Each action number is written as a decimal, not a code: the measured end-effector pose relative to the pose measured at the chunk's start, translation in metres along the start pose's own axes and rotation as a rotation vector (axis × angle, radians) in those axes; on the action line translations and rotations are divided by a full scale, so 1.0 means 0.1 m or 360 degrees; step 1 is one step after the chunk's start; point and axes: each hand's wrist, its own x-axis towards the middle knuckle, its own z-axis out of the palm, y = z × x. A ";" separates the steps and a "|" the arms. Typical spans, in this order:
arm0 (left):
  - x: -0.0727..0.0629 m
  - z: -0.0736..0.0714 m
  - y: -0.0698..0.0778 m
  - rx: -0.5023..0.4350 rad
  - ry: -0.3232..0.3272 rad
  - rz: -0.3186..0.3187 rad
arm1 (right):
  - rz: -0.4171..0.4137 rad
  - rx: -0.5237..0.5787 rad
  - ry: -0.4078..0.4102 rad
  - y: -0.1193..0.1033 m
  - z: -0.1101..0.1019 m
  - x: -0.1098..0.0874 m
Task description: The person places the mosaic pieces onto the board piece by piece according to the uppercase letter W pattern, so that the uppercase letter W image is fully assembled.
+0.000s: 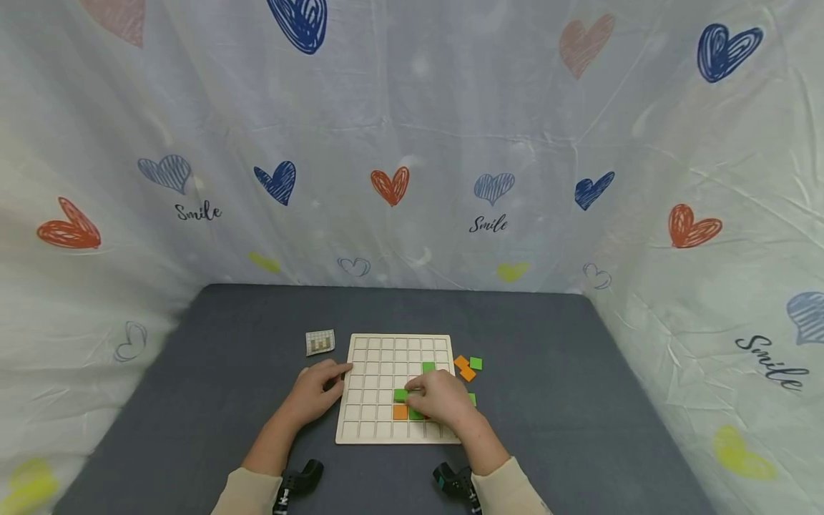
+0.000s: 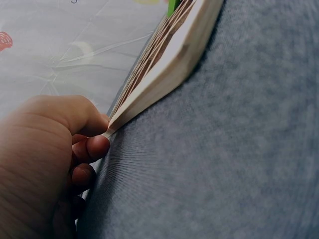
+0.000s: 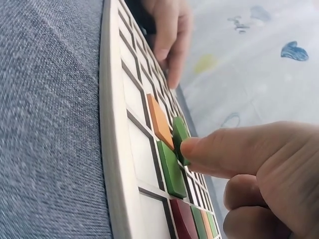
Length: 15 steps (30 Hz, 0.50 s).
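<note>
A pale wooden board (image 1: 370,368) with a square grid lies on the dark table. Thumb and fingers of my left hand (image 1: 315,392) grip its left edge, seen close up in the left wrist view. My right hand (image 1: 443,397) reaches over the board's right half and pinches a green square tile (image 3: 180,137) by its side, tilted in the right wrist view. Close to it, an orange tile (image 3: 159,119) and another green tile (image 3: 171,169) sit in cells, with a dark red tile (image 3: 183,219) beyond. A further green tile (image 1: 428,366) shows above my right hand.
Right of the board lie loose orange tiles (image 1: 468,374) and a green tile (image 1: 476,363); one more green tile (image 1: 473,399) peeks out beside my right hand. A small printed card (image 1: 320,342) lies off the upper left corner. A heart-patterned curtain (image 1: 438,243) surrounds the table.
</note>
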 end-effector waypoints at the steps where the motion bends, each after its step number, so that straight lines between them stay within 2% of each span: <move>1: 0.00 0.00 0.00 0.0000 0.0000 -0.0001 | 0.0001 -0.0007 0.0001 0.00 0.00 0.00; 15: 0.00 0.01 -0.02 0.0003 0.0006 -0.0001 | -0.0031 -0.0191 0.0052 0.02 0.03 0.03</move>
